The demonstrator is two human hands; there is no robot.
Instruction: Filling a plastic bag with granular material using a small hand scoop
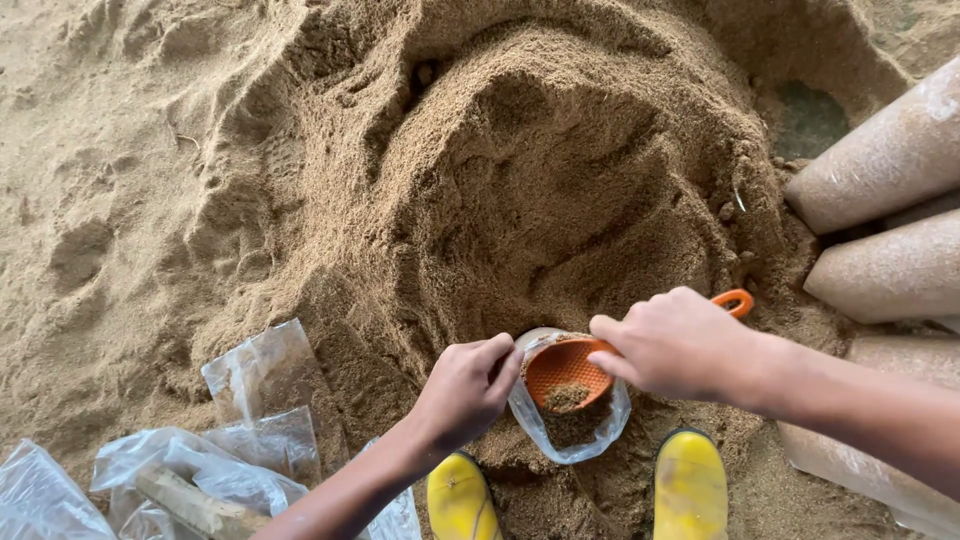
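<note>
My left hand (466, 387) pinches the rim of a small clear plastic bag (568, 432) and holds its mouth wide. My right hand (680, 345) grips the handle of an orange scoop (566, 368), whose bowl is tipped into the bag's mouth with some brown sawdust-like material in it. The bag is partly filled with the same material. The scoop's handle loop (738, 301) sticks out behind my right hand. Both hands work at the foot of a large brown pile (520, 190).
My two yellow boots (690, 485) stand just below the bag. Several empty clear plastic bags (255, 380) lie at the lower left with a wooden stick (190, 505). Filled cylindrical bags (885, 160) are stacked along the right edge. Loose pale material covers the ground at left.
</note>
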